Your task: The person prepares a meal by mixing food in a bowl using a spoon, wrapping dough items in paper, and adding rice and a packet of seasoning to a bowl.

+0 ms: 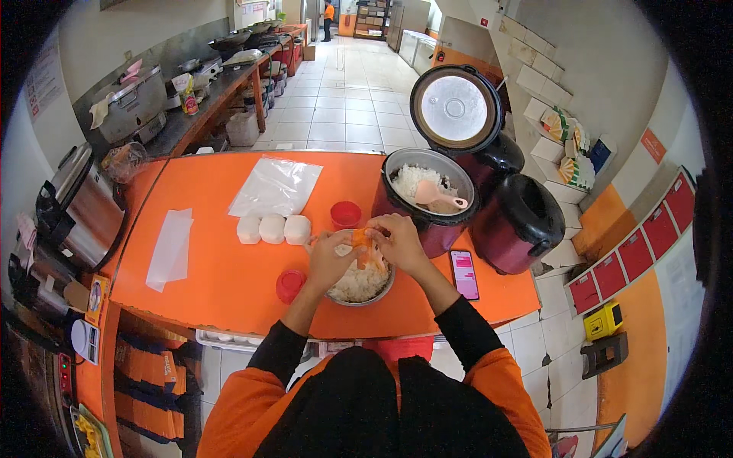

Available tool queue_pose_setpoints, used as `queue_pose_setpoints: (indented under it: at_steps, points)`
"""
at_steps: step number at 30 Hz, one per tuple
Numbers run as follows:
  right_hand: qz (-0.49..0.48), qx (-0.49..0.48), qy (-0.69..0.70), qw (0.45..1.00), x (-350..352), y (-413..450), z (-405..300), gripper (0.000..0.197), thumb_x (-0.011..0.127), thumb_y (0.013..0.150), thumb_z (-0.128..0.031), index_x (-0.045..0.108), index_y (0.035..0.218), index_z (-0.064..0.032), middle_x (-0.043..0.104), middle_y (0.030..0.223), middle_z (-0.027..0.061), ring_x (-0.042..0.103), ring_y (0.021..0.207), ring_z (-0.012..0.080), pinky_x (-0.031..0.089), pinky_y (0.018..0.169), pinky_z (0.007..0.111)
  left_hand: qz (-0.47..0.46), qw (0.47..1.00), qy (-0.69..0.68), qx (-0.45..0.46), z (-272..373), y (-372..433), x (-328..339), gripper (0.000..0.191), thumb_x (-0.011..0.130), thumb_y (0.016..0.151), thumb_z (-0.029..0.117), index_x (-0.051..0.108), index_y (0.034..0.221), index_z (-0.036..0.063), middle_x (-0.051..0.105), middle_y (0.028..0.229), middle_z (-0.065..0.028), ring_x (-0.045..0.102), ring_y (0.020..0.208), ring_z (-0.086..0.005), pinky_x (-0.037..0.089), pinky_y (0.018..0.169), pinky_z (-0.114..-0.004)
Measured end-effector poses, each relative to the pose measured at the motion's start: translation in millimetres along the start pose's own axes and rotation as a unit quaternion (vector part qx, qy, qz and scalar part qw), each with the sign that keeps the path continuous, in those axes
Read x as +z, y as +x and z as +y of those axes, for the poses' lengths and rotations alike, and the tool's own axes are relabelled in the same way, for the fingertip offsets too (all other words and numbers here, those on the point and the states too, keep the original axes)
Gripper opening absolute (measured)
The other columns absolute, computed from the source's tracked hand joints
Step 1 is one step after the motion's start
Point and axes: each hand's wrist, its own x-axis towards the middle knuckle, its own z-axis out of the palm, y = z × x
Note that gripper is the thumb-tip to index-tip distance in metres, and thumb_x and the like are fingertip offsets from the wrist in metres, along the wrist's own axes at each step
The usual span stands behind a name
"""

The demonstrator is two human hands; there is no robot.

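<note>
Above a metal bowl [361, 302] of cooked rice [361, 285], my left hand [334, 257] and my right hand [398, 240] hold a small translucent plastic bag [366, 249] between them, its orange tint perhaps from the table. Whether anything is inside it cannot be told. One red plastic cup [346, 214] stands just beyond the bowl, another red cup [291, 286] to its left. Several white rounded blocks wrapped in a row [272, 229] lie left of my left hand, below a stack of clear plastic sheets [278, 186].
An open rice cooker [424, 229] holds rice and a pink paddle [438, 194]. Beside it stand a closed cooker [515, 229] and a phone [464, 275]. White paper sheets [170, 249] lie left. Steel cookers [86, 212] line the left side. A person [328, 20] stands far off.
</note>
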Motion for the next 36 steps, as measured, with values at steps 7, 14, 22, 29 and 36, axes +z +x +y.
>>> queue_pose_setpoints:
  at_steps: [7, 14, 22, 29, 36]
  points:
    - [-0.010, 0.010, -0.006, 1.000, 5.9, -1.4, 4.7, 0.007, 0.068, 0.079, -0.013, 0.066, 0.083, -0.0081, 0.063, 0.073, 0.0083, 0.058, 0.069, 0.0263, 0.043, 0.064, 0.039, -0.005, 0.999, 0.038, 0.001, -0.2, -3.0, -2.3, 0.035, 0.077, 0.071, 0.038, 0.071, 0.098, 0.0171, 0.068, 0.085, 0.0049, 0.054, 0.102, -0.0158, 0.017, 0.102, -0.047]
    - [-0.003, 0.008, 0.009, 1.000, 6.8, 0.9, 9.1, 0.009, 0.067, 0.079, -0.018, 0.066, 0.084, -0.0101, 0.062, 0.071, 0.0072, 0.058, 0.069, 0.0270, 0.043, 0.064, 0.040, -0.004, 0.998, 0.064, 0.011, -7.3, -6.9, 0.0, 0.029, 0.077, 0.071, 0.036, 0.071, 0.090, 0.0166, 0.068, 0.086, 0.0045, 0.054, 0.103, -0.0164, 0.017, 0.102, -0.048]
    - [-0.070, 0.016, 0.007, 0.997, -3.2, 0.9, 17.1, 0.010, 0.067, 0.081, -0.020, 0.067, 0.085, -0.0119, 0.063, 0.076, 0.0042, 0.058, 0.077, 0.0255, 0.042, 0.073, 0.040, 0.010, 0.997, 0.073, 0.007, -2.2, -8.7, -3.6, 0.022, 0.077, 0.072, 0.034, 0.071, 0.086, 0.0179, 0.068, 0.090, 0.0047, 0.054, 0.103, -0.0169, 0.017, 0.101, -0.053]
    - [-0.068, -0.086, -0.187, 0.976, -15.9, -2.5, -8.0, 0.012, 0.068, 0.077, -0.023, 0.069, 0.089, -0.0197, 0.056, 0.091, -0.0024, 0.052, 0.091, 0.0214, 0.038, 0.075, 0.036, 0.111, 0.986, 0.120, 0.024, 12.8, -30.5, -3.8, 0.035, 0.076, 0.075, 0.037, 0.067, 0.101, 0.0163, 0.068, 0.095, 0.0028, 0.055, 0.099, -0.0163, 0.027, 0.099, -0.045]
    - [-0.026, -0.175, -0.248, 0.952, -4.8, -45.1, -11.7, 0.021, 0.070, 0.070, -0.015, 0.070, 0.090, -0.0189, 0.057, 0.086, -0.0053, 0.052, 0.082, 0.0163, 0.035, 0.071, 0.034, 0.002, 0.747, -0.522, -0.412, 39.0, -70.8, 19.7, 0.039, 0.068, 0.085, 0.042, 0.060, 0.113, 0.0164, 0.064, 0.102, 0.0035, 0.057, 0.089, -0.0104, 0.041, 0.075, -0.027]
